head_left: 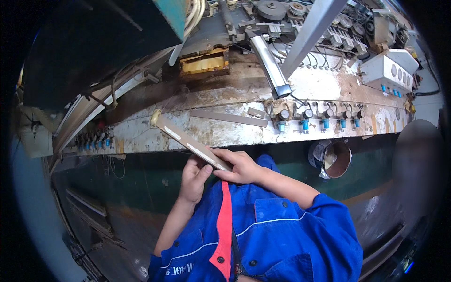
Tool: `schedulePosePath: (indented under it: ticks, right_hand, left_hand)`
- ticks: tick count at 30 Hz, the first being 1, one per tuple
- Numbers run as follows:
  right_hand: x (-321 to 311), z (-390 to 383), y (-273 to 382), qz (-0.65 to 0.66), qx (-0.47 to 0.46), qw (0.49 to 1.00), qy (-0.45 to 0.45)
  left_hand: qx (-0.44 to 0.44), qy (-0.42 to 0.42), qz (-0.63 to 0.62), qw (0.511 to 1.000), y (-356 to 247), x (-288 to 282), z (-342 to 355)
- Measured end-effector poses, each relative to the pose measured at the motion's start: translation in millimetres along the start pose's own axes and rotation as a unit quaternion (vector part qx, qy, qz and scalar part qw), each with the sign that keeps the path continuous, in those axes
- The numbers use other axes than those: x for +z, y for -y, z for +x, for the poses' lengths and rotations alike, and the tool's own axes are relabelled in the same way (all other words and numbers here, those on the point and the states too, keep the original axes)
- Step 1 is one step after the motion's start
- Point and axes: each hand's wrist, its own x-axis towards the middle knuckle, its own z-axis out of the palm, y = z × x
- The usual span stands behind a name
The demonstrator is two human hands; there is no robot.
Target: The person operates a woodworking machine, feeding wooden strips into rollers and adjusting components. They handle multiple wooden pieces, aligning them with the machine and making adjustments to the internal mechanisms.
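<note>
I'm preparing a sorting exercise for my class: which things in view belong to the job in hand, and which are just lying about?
In the job:
Brown strip with whitish patches
Left fingers and right fingers, on that strip
Pale lump at its far end

Apparently lying about:
Long loose strip on the bench
Short piece beside it
Open round container

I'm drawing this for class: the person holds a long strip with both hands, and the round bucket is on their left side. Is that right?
Not quite: the head view shows the round bucket on their right side. The left hand and right hand do both hold the long strip.
</note>
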Motion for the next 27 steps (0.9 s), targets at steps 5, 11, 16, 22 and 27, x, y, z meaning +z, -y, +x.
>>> schedulePosePath:
  ticks: [5,11,16,22,27]
  right_hand:
    - [-15,12,-30,-0.039,0.019,0.996,0.083]
    - [-54,-7,-206,-0.449,0.202,0.869,-0.037]
    - [-58,-3,-223,-0.533,0.185,0.826,0.006]
    - [-54,6,-215,-0.533,0.240,0.811,0.028]
    - [-68,-4,-170,-0.384,0.355,0.846,0.104]
  left_hand:
    - [-0.024,-0.062,0.004,0.998,17,-16,19]
    - [-0.007,-0.202,0.130,0.971,23,-48,-2]
    - [-0.020,-0.206,0.169,0.964,27,-57,-22]
    - [-0.028,-0.222,0.140,0.965,42,-54,-39]
    - [-0.053,-0.250,0.105,0.961,44,-57,-50]
